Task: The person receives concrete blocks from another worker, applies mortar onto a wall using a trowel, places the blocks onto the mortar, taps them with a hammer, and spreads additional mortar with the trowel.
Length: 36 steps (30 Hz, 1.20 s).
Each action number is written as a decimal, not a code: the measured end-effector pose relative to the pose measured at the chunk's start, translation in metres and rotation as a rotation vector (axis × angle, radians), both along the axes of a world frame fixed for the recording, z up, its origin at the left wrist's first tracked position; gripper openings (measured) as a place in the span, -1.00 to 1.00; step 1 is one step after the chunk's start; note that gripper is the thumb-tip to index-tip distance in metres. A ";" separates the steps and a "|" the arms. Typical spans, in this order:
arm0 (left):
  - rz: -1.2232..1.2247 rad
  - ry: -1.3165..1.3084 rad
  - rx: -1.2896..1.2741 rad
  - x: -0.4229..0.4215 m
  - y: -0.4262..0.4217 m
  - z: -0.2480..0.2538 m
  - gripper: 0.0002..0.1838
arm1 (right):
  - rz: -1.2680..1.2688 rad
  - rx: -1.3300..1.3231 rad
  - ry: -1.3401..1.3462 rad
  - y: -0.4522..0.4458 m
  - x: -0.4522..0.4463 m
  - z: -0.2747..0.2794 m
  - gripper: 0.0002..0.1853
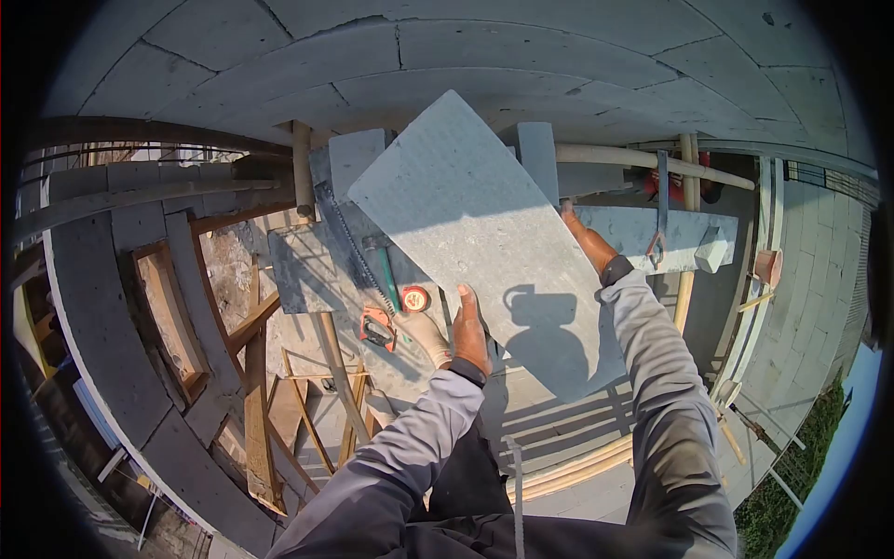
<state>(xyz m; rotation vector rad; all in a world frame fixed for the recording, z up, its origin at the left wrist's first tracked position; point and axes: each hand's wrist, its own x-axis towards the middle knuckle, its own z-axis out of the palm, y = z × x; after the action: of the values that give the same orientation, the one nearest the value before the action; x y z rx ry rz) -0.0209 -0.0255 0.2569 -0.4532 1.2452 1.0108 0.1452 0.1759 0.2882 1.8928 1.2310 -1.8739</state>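
Observation:
A large grey block point(466, 205) is held up in front of me, tilted so one corner points toward the wall. My left hand point(471, 331) grips its lower left edge, thumb on the broad face. On the opposite edge, at the right, my right hand point(589, 244) holds the block, its fingers partly hidden. Left of the block, a green-handled tool point(388, 279), a red and white tape measure point(415, 298) and an orange and black tool point(377, 328) lie close together. A pale glove point(422, 335) shows just beside my left hand.
A block wall point(521, 47) runs across the far side. Wooden poles point(303, 172) support planks near it. Below on the left are timber pieces point(258, 419) and a framed opening point(170, 317). On the right plank, a small block point(711, 250) sits near a handled metal tool point(660, 210).

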 end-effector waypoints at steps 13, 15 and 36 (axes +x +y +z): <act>0.097 -0.099 0.097 -0.035 -0.019 0.029 0.18 | 0.683 0.557 -0.044 -0.087 -0.031 0.085 0.40; 0.076 -0.051 0.050 -0.033 -0.034 0.013 0.16 | 0.584 0.545 -0.068 -0.104 -0.040 0.097 0.40; 0.240 0.080 0.454 -0.128 -0.164 0.300 0.13 | 0.964 1.093 0.191 -0.195 -0.167 0.403 0.34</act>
<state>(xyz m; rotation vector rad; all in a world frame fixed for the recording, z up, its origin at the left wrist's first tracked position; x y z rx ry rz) -0.1493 -0.1891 0.5568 -0.2105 1.0038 1.4847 -0.0217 -0.0195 0.6915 0.9071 2.8828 -0.8595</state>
